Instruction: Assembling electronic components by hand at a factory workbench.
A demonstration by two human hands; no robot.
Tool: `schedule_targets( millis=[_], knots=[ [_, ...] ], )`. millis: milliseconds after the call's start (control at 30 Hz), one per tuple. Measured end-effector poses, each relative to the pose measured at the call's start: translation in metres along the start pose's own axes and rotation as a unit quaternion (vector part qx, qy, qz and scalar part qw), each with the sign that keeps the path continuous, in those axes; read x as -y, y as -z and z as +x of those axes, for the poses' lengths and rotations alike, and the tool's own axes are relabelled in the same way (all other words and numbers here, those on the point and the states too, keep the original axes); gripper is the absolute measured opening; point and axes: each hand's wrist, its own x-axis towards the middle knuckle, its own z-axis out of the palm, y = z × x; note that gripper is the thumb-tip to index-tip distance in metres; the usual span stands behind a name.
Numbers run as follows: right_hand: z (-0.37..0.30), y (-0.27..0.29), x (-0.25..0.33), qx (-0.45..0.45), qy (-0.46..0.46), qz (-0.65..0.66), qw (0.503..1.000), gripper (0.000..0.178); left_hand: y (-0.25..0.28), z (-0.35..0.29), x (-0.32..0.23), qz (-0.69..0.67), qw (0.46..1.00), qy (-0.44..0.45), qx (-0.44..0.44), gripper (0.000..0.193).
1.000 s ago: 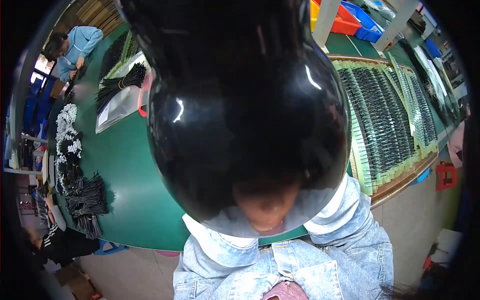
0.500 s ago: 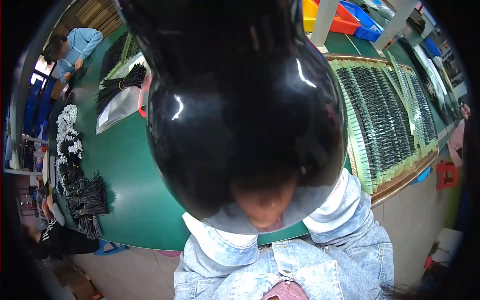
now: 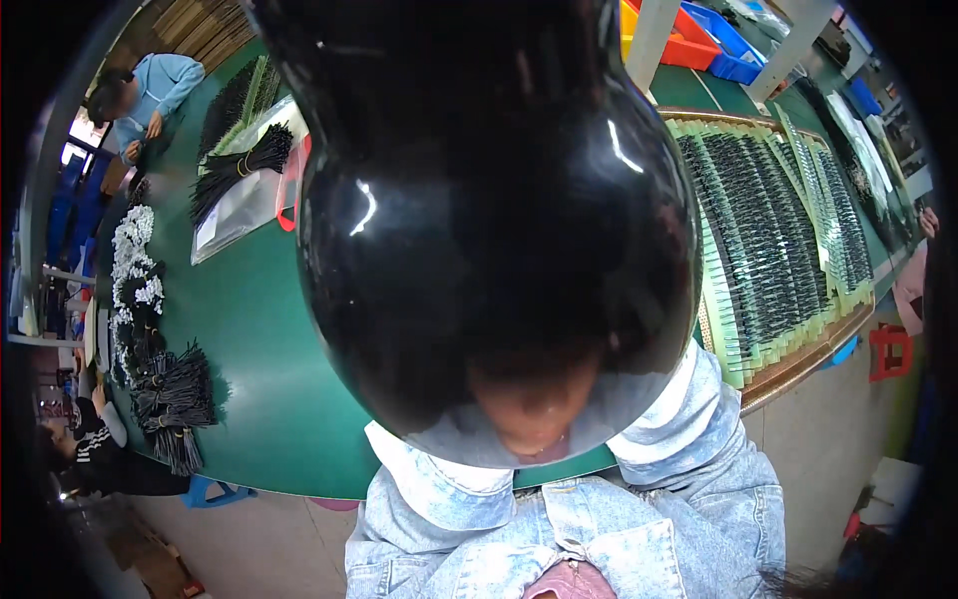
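A large glossy black rounded object [image 3: 499, 260] with a narrower neck fills the middle of the view, close in front of me. Both my hands are hidden behind it, so what they hold or touch cannot be seen. Only my light blue denim sleeves show: the left sleeve [image 3: 439, 489] and the right sleeve [image 3: 664, 419] reach forward over the near edge of the green table [image 3: 259, 399] and vanish under the black object.
At right, a brown-edged tray [image 3: 798, 377] bears rows of dark-leaded parts on pale green strips [image 3: 763, 250]. Bundled black wires [image 3: 175, 399], white connectors [image 3: 135, 250] and a clear bag [image 3: 235, 225] under a wire bundle [image 3: 244, 170] lie left. Co-workers sit at far left [image 3: 160, 90] and near left [image 3: 95, 439].
The black object has shifted slightly to the right in the view. The near-left co-worker has moved a little. My sleeves stay nearly in place.
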Motion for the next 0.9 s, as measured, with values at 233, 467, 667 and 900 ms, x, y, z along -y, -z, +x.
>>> schedule_targets(
  millis=[233, 467, 667, 900],
  knots=[
    [0.003, -0.007, -0.001, -0.028, -0.037, 0.121, 0.992, 0.014, 0.009, -0.004, 0.000, 0.002, 1.000, 0.011, -0.003, 0.050],
    [0.001, -0.007, -0.002, -0.035, -0.062, 0.156, 0.985, 0.015, 0.003, 0.010, -0.005, -0.007, 1.000, 0.010, 0.003, 0.050],
    [0.010, -0.002, 0.006, -0.119, -0.185, 0.349, 0.911, 0.011, -0.005, 0.029, -0.022, 0.124, 0.992, -0.029, 0.011, 0.048],
    [0.018, 0.014, 0.030, -0.223, -0.176, 0.331, 0.900, 0.012, 0.047, 0.018, -0.037, 0.037, 0.970, 0.229, -0.074, 0.024]
  ],
)
